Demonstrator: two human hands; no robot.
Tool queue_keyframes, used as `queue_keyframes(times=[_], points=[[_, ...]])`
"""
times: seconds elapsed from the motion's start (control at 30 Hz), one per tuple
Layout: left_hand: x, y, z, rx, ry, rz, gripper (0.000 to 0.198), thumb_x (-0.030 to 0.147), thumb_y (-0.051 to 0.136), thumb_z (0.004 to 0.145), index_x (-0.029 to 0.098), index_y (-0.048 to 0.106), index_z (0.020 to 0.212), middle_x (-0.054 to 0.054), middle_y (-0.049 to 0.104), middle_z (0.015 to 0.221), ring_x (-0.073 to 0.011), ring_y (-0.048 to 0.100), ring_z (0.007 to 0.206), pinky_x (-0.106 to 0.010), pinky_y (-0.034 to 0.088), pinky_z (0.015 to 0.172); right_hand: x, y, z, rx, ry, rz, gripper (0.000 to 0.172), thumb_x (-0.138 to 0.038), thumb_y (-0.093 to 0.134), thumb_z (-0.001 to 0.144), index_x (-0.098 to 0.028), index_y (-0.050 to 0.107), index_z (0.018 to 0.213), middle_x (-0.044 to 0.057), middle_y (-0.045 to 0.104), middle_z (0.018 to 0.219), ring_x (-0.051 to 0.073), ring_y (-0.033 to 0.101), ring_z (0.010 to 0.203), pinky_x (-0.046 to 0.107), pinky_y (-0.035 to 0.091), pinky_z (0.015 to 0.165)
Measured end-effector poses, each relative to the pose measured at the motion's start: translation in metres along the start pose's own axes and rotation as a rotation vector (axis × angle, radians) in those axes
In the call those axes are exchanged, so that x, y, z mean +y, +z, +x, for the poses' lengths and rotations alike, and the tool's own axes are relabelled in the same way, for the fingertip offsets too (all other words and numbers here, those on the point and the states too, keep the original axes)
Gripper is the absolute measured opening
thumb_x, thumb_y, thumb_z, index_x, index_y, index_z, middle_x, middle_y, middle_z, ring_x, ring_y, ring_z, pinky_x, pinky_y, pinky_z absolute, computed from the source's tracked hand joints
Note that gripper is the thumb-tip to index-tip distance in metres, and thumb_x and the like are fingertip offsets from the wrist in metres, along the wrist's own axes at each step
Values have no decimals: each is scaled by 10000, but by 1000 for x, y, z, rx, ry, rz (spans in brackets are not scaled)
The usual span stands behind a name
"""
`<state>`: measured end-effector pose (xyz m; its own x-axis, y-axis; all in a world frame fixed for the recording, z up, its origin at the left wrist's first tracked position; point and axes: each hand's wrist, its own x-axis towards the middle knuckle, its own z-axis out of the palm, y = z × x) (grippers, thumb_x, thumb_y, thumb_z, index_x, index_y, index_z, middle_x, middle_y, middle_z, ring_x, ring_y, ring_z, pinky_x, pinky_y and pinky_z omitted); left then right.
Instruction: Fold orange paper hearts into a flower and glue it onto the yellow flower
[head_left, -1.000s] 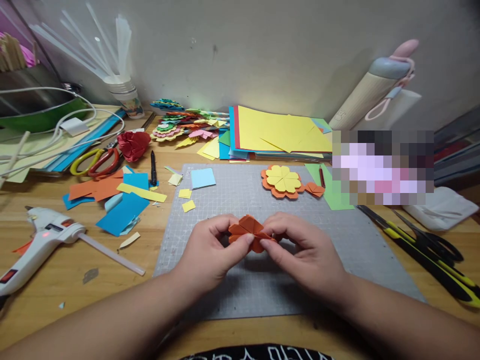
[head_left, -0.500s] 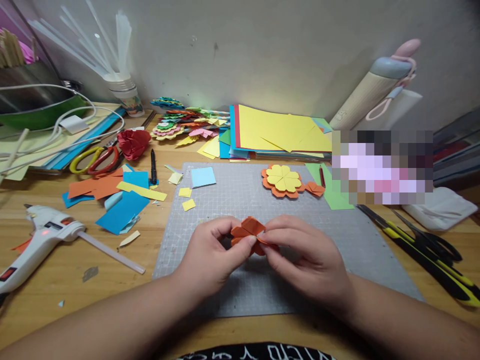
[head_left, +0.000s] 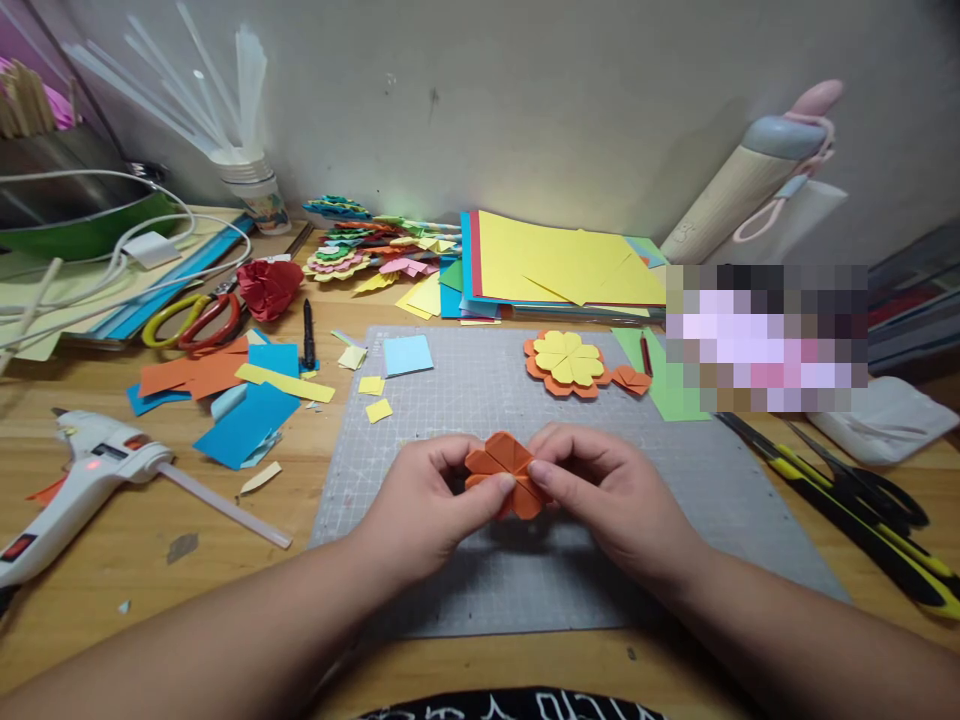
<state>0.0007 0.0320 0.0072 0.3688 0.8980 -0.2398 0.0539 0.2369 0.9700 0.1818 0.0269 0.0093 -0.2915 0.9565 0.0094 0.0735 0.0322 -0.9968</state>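
Between my two hands is an orange folded paper flower (head_left: 508,472), held up just above the grey cutting mat (head_left: 450,600). My left hand (head_left: 431,500) pinches its left side, thumb pressed near the centre. On the right edge, my right hand (head_left: 607,490) grips with thumb in front and fingers behind, partly hidden. Farther back on the mat lies a yellow and orange paper flower (head_left: 566,362), with a small orange folded piece (head_left: 631,379) touching its right side. A light blue paper square (head_left: 409,355) rests at the mat's back left, near small yellow squares (head_left: 379,410).
At left lie a glue gun (head_left: 105,455), paper scraps (head_left: 247,420) and red-and-yellow-handled scissors (head_left: 212,322). Stacked paper (head_left: 562,255) and finished paper flowers (head_left: 367,245) line the wall. A utility knife (head_left: 847,520) and black scissors (head_left: 885,490) lie at right.
My right hand has shifted its grip, its thumb now on the front of the flower's right petals. The orange flower faces me more openly. My left hand stays nearly still.
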Motion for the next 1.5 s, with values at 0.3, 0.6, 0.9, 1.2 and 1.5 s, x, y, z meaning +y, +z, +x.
queue_keyframes(times=[0.3, 0.6, 0.9, 1.2, 1.5], points=[[-2, -2, 3, -43, -37, -6, 187, 316, 666, 730, 133, 631, 718, -5, 606, 657, -122, 518, 614, -250, 390, 603, 2, 0, -1, 22, -19, -43, 214, -289, 618, 849, -185, 586, 664, 8, 578, 697, 135, 538, 660, 267, 446, 624], [-1, -1, 3, 16, -35, -6, 200, 328, 670, 733, 132, 635, 710, -11, 613, 667, -130, 531, 632, -255, 405, 615, 1, -2, 2, -32, 124, 33, 254, -351, 611, 858, -178, 562, 680, -20, 542, 638, 93, 477, 567, 222, 399, 544], [-9, -8, 9, -11, -41, -132, 173, 319, 700, 768, 147, 688, 756, -6, 675, 713, -107, 566, 647, -228, 437, 645, 4, -2, -1, -61, 305, 121, 316, -431, 630, 846, -164, 543, 701, -34, 566, 572, 46, 464, 416, 172, 324, 413], [-9, -9, 9, -45, -57, -131, 173, 315, 711, 774, 143, 721, 793, -13, 700, 743, -104, 587, 674, -225, 441, 677, 2, -3, -1, -20, 300, 133, 322, -422, 651, 832, -158, 556, 675, -34, 576, 552, 40, 485, 398, 159, 333, 398], [-10, -9, 10, -28, -42, -175, 157, 311, 723, 766, 155, 716, 745, 0, 702, 719, -94, 584, 654, -212, 434, 663, 4, -3, -2, -10, 305, 140, 330, -430, 648, 838, -156, 568, 673, -27, 598, 547, 41, 512, 388, 145, 337, 381]])
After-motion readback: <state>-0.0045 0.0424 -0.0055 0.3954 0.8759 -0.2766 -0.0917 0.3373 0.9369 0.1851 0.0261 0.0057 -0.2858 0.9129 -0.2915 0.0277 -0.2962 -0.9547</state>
